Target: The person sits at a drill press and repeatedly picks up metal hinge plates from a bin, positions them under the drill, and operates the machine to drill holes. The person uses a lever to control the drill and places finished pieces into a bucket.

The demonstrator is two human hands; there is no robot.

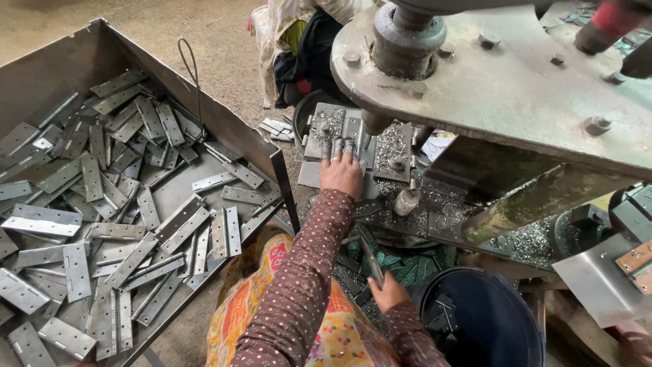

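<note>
My left hand [341,173] reaches forward onto the bed of a press machine [502,88]. Its fingers lie flat on a grey hinge plate [339,136] and hold it down just left of the punch [374,122]. My right hand [389,292] stays low near my lap, gripping a narrow metal hinge strip [372,261] that points up and away. Both arms wear dark dotted sleeves.
A large metal tray [224,126] on the left holds several loose hinges [102,204]. A dark blue bucket [475,319] stands under my right hand. Metal shavings [523,241] cover the press bed. Another person's clothing [305,47] shows beyond the machine.
</note>
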